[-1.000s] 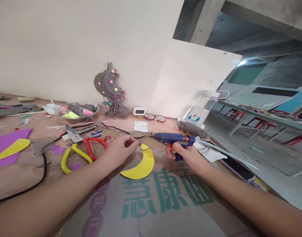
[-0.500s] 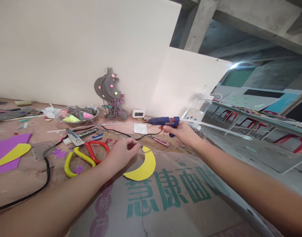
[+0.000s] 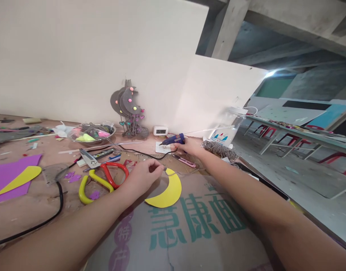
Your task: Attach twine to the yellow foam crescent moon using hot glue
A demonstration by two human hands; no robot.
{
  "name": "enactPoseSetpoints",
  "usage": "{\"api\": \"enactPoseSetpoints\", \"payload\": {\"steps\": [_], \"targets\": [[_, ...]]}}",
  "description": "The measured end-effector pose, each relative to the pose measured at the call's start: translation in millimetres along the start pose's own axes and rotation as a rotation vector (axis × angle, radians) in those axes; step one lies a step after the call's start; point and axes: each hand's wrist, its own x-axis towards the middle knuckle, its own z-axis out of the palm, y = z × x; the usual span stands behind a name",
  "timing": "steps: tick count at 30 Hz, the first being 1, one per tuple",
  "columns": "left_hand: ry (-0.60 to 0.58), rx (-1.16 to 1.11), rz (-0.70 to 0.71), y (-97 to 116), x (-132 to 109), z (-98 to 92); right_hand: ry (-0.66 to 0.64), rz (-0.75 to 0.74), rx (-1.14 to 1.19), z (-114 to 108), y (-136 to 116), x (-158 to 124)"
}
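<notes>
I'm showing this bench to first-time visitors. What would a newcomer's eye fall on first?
Probably the bright yellow crescent beside the left hand. Next, the red-and-yellow-handled scissors, left of that hand, and the blue glue gun in the right hand, near the white clock. Farther back, grey crescents with coloured balls stand out against the pale wall.

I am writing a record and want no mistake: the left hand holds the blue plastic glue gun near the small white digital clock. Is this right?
Not the left hand: in the head view, the right hand holds the blue plastic glue gun near the small white digital clock.
</notes>
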Motion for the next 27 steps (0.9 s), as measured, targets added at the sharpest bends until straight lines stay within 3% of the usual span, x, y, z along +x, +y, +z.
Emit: {"api": "enactPoseSetpoints", "payload": {"steps": [4, 9, 10, 14, 15, 24, 27], "targets": [[0.019, 0.019, -0.002, -1, 1, 0.6, 0.017, -0.062, -0.04, -13, 3, -20], [0.004, 0.026, -0.015, 1, 0, 0.5, 0.209, -0.231, -0.015, -25, -10, -71], [0.009, 0.025, -0.012, 1, 0, 0.7, 0.18, -0.22, 0.051, -25, -16, -81], [0.009, 0.029, -0.011, 0, 0, 1.6, -0.228, -0.136, 0.456, -15, -39, -117], [0.004, 0.033, -0.017, -1, 0, 1.6, -0.247, -0.133, 0.492, -12, -44, -123], [-0.006, 0.086, -0.043, 0, 0, 0.1, -0.125, -0.252, 0.143, -5, -44, -138], [-0.014, 0.09, -0.044, 1, -1, 1.2, -0.051, -0.375, 0.003, -6, -42, -138]]}}
